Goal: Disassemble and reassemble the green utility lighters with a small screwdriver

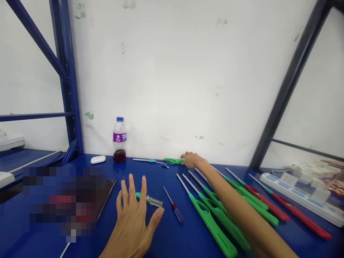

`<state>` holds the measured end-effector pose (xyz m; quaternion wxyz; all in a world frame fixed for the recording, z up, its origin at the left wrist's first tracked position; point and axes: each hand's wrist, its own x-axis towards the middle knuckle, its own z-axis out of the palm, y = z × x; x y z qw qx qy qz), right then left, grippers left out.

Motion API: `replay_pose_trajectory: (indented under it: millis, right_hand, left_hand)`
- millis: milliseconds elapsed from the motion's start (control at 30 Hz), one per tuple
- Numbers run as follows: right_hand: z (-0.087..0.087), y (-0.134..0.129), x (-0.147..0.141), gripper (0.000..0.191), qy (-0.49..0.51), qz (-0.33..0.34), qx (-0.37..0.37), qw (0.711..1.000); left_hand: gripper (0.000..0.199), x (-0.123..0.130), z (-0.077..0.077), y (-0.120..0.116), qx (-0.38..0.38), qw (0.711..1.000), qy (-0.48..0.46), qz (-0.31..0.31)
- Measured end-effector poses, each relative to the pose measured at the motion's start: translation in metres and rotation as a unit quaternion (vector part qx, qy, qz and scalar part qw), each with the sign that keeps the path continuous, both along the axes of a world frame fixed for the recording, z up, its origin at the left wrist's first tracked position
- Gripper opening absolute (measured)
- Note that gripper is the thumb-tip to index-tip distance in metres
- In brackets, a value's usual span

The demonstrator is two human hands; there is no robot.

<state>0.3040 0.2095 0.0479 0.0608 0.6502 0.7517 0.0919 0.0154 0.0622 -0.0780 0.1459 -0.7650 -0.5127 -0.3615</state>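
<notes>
Head view shows the left hand (pixel 134 218) palm down, its fingers fanned apart and thumb stuck out to the side, hovering over or resting lightly on the blue tabletop (pixel 166 243); which of the two cannot be told. Its grip is loose, with nothing clasped. Just beyond its fingers and partly hidden by them lies a clear plastic part (pixel 154 201) with a teal piece.

The right hand (pixel 194 160) reaches far forward, its forearm slanting above the green-handled tools (pixel 215 229). Its fingers curl down at the right end of a green handle piece (pixel 173 161), which lies at the back of the table near the white wall (pixel 174 71); whether they pinch it or only touch it cannot be told.

A purple label with a large white Chinese character wraps the bottle (pixel 119 138); the smaller print is too tiny to read. The bottle is clear, blue-capped and holds a little dark red liquid.

The green-handled tools and two red-handled tools (pixel 303 216) have long elongated openings in their plastic grips and slim, straight metal shafts. A screwdriver (pixel 174 208) with a translucent red-and-purple handle lies between the left hand and the green-handled tools.
</notes>
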Motion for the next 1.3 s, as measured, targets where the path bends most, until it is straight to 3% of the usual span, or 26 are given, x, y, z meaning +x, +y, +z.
replay_pose_trajectory:
  millis: [200,467,600,767,933,1100,1200,1300]
  right_hand:
    - [-0.026,0.026,0.001,0.032,-0.035,0.002,-0.01,0.999]
    - [-0.025,0.012,0.011,0.034,-0.052,0.022,-0.018,0.998]
    - [-0.011,-0.011,0.018,0.035,-0.057,0.043,-0.005,0.997]
    - [0.017,-0.055,0.021,0.031,-0.048,0.092,0.008,0.995]
    - [0.03,-0.121,-0.008,0.024,-0.046,0.185,-0.005,0.982]
    - [0.015,-0.174,-0.051,0.025,-0.028,0.298,-0.036,0.953]
    - [-0.003,-0.184,-0.068,0.032,-0.027,0.349,-0.026,0.936]
    - [-0.017,-0.186,-0.076,0.04,-0.026,0.355,-0.021,0.934]
  left_hand:
    - [0.077,0.003,-0.001,0.005,-0.001,1.0,-0.013,0.007]
    - [0.078,0.001,-0.004,0.009,0.011,1.0,-0.011,-0.001]
    - [0.076,0.002,-0.003,0.008,0.015,1.0,-0.019,-0.006]
    - [0.074,0.0,0.009,0.003,0.0,0.999,-0.031,-0.022]
    - [0.059,-0.015,0.028,0.01,-0.019,0.995,-0.091,0.031]
    - [0.058,-0.046,0.055,0.006,-0.052,0.987,-0.151,0.015]
    - [0.058,-0.054,0.064,0.0,-0.057,0.982,-0.18,0.014]
    - [0.058,-0.053,0.067,-0.003,-0.054,0.982,-0.183,0.009]
